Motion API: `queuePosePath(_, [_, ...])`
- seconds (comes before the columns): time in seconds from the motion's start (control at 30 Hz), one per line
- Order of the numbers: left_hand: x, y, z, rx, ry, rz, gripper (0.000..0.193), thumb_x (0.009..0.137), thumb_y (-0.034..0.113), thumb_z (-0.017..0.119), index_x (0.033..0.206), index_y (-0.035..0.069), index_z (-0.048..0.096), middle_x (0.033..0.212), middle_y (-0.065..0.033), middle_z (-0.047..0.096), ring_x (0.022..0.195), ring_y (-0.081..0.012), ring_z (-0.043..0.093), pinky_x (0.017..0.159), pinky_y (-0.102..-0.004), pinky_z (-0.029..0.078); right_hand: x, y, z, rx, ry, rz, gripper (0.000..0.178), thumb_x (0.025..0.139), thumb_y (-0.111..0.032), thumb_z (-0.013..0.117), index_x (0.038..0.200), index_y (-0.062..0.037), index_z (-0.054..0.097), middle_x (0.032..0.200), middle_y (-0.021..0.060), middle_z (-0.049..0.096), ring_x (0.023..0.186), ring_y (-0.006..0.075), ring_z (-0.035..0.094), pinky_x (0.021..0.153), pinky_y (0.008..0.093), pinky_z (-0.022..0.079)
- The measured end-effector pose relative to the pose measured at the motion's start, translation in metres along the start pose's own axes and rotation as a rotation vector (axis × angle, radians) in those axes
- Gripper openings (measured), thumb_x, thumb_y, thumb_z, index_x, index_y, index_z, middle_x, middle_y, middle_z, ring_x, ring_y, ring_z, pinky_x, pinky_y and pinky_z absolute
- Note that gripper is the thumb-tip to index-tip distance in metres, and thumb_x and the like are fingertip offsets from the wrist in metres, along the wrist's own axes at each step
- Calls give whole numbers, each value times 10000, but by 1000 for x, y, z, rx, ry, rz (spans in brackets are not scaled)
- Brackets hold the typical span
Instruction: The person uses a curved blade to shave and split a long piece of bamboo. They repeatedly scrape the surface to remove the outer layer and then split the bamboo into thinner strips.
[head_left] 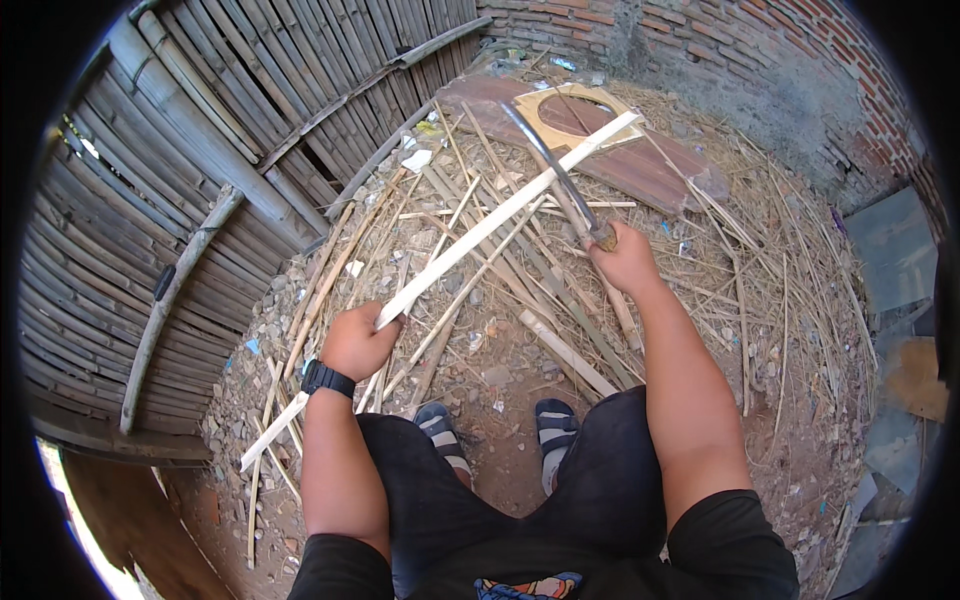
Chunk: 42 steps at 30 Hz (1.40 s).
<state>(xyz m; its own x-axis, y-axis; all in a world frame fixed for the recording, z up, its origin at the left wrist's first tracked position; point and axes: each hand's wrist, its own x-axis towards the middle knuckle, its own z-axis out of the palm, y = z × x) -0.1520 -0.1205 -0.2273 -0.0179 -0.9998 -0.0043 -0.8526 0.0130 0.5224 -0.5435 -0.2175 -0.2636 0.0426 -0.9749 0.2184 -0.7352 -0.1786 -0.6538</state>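
Observation:
My left hand [358,342], with a dark watch on its wrist, is closed around a long pale bamboo strip [470,236]. The strip slants from the lower left up to the far right, and its tail end passes behind my wrist. My right hand [627,257] grips the handle of a machete [572,190] with a long, narrow, slightly curved blade. That blade points away to the upper left and crosses the strip near its far part. Whether the edge touches the strip, I cannot tell.
Bamboo sticks [470,290] and straw litter the stony ground. Farther off lies a brown board [640,165] under a pale panel with a round hole [545,108]. A bamboo wall [150,210] stands at the left, a brick wall [720,75] at the back, and grey sheets [890,250] at the right.

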Motion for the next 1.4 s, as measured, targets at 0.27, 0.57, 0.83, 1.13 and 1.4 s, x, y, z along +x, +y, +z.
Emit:
queuePosePath(0.27, [6,6,7,87,18,11,305,848,333,677,837,28,670,690,-208,643,652,-377,641,619,-440,495,-22,-61,3,-306,-307,-354,251,778,-240,729,968,-89,664,772,188,671,802,383,671,737,479,522])
queuePosePath(0.57, [5,-12,6,38,153,77,255,839,278,703,797,33,652,661,-202,618,601,-384,602,572,-437,466,-7,-13,-24,-47,61,71,333,832,-296,724,1037,-42,659,811,197,682,778,354,673,729,435,529])
queuePosePath(0.83, [9,-6,21,-105,61,79,268,877,239,696,775,2,623,579,-139,547,522,-219,501,530,-388,416,-32,-74,-14,-356,-321,-434,331,763,-232,740,1050,-82,671,799,204,671,777,375,666,700,458,518])
queuePosePath(1.13, [8,-7,13,26,95,29,246,847,254,706,815,11,673,655,-176,623,576,-289,596,575,-392,460,-18,-23,-24,-19,2,131,272,785,-240,724,1006,-88,678,866,172,700,849,358,684,790,457,532])
queuePosePath(1.4, [3,-1,6,32,122,41,235,844,249,697,774,28,659,670,-184,630,609,-337,625,585,-417,478,-11,-21,-35,-9,-162,90,345,806,-286,744,1095,-110,679,868,175,705,816,324,690,776,411,532])
